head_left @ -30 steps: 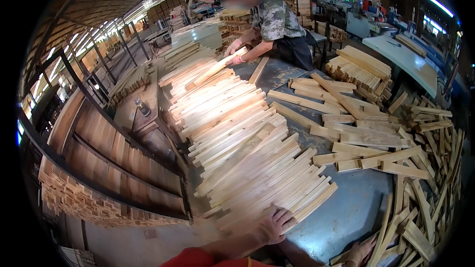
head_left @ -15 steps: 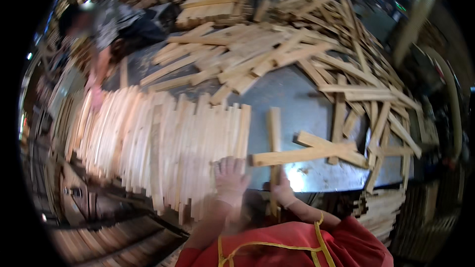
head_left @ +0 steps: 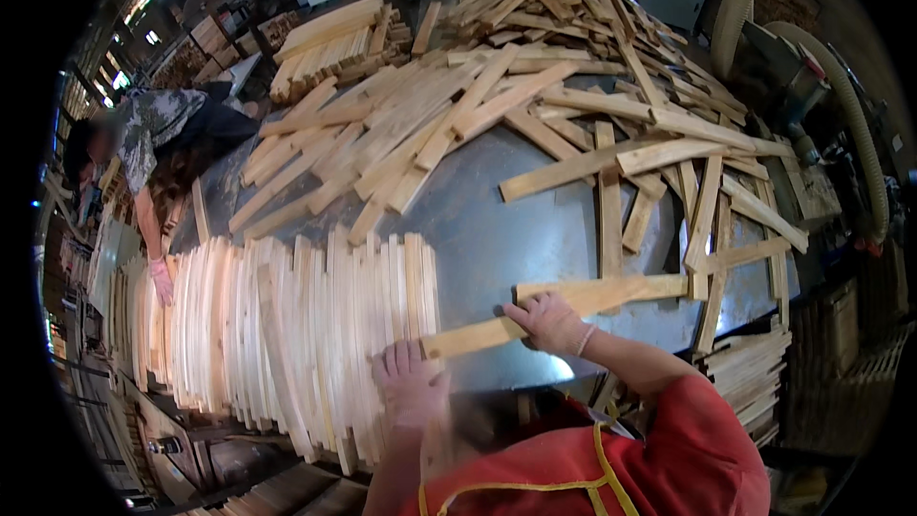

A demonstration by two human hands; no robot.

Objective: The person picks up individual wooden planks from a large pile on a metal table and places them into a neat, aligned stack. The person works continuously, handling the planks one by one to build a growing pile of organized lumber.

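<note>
My right hand (head_left: 554,323) is wrapped round a pale wooden slat (head_left: 475,336) lying crosswise near the table's front edge. The slat's left end reaches close to the fingertips of my left hand (head_left: 413,386). That hand lies with fingers stretched out on the right end of a long row of slats (head_left: 334,325) packed side by side. Another slat (head_left: 664,287) lies behind the held one, partly covered by it.
Loose slats (head_left: 458,124) are heaped over the far and right parts of the metal table (head_left: 478,205). A neat stack (head_left: 330,38) stands at the back. At far left a co-worker's gloved hand (head_left: 161,281) touches the row. More slats (head_left: 750,382) are piled below the right edge.
My right hand has left the upright slat beside the row and moved up onto a crosswise slat. That upright slat no longer stands apart from the row. The whole view has shifted.
</note>
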